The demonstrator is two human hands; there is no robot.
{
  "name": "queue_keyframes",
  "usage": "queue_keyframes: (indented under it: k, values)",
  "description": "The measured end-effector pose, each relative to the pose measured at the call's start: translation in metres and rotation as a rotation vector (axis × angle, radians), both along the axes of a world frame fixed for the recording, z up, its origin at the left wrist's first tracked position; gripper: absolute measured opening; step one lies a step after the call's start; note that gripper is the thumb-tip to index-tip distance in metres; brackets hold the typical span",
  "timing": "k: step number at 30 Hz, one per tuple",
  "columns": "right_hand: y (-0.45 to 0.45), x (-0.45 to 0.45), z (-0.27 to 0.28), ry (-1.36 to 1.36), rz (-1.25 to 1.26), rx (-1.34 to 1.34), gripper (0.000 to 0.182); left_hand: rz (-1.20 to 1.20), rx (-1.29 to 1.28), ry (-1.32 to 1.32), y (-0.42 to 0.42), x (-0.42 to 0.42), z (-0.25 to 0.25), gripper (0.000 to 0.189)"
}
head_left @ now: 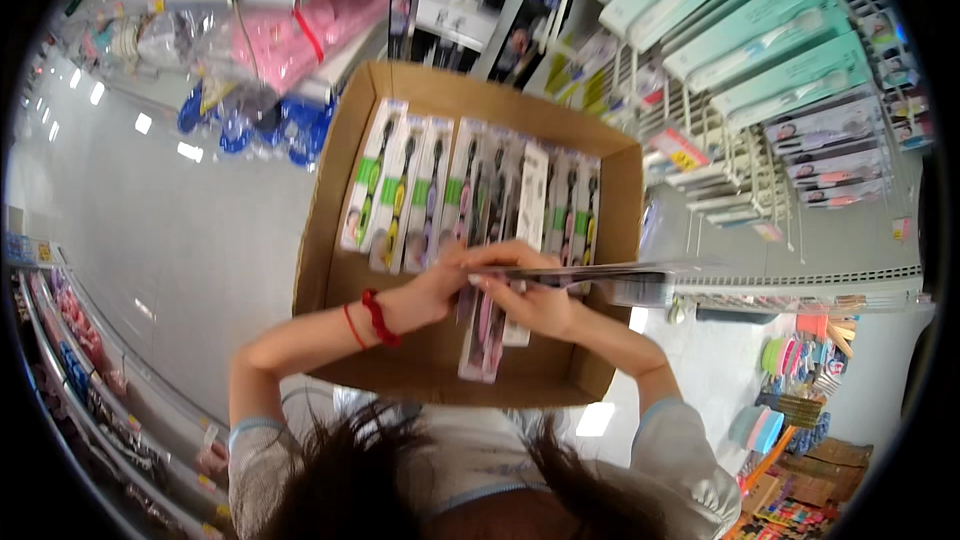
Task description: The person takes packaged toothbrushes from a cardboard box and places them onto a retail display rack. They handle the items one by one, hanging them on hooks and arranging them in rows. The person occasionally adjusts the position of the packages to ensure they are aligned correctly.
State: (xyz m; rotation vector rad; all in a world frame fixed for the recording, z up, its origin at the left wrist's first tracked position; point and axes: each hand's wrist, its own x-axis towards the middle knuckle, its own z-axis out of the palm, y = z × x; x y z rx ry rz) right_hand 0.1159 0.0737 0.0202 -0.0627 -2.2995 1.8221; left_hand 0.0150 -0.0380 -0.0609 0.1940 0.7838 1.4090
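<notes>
An open cardboard box (442, 382) lies before me, with several blister-packed toothbrushes (395, 195) in rows inside. Over its middle, my left hand (442, 281) and my right hand (529, 296) come together on a toothbrush pack (600, 271) seen nearly edge-on, which points to the right past the box's side. Under my hands, more packs stand or lie at angles, one with a pink toothbrush (487, 337). My left wrist wears red bands. Blur and overlap hide how each finger grips.
Wire hooks (742, 157) at the right carry hanging toothbrush packs and mint-green packages (757, 30). Pink plastic-wrapped goods (292, 37) sit on a shelf at the upper left. Another stocked shelf (112, 390) runs along the lower left. Cardboard boxes (817, 472) and coloured tubs (757, 427) are at the lower right.
</notes>
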Motion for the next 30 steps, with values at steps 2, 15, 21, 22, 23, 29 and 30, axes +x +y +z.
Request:
queue_keyframes:
  k: [2,15,21,22,23,29,30]
  values:
    - [0.001,0.001,-0.005,0.051,-0.036,-0.030,0.016,-0.023,0.067,0.117,0.003,-0.006,0.046,0.033]
    - [0.047,0.009,0.052,0.209,-0.079,-0.245,0.044,-0.031,-0.181,-0.236,0.014,-0.024,0.055,0.037]
    - [0.063,-0.037,0.112,0.271,-0.191,0.038,0.060,0.038,-0.190,-0.157,0.009,-0.031,0.071,0.044]
    - [0.065,-0.046,0.120,0.267,-0.205,0.069,0.059,0.037,-0.172,-0.158,0.009,-0.032,0.071,0.044]
    - [0.068,-0.056,0.129,0.263,-0.220,0.101,0.058,0.035,-0.153,-0.160,0.009,-0.033,0.071,0.044]
    - [0.056,-0.105,0.168,0.378,-0.163,0.011,0.050,0.037,-0.092,-0.163,0.008,-0.035,0.074,0.043]
    - [0.056,-0.109,0.169,0.424,-0.157,0.013,0.051,0.031,-0.093,-0.165,0.009,-0.033,0.075,0.043]
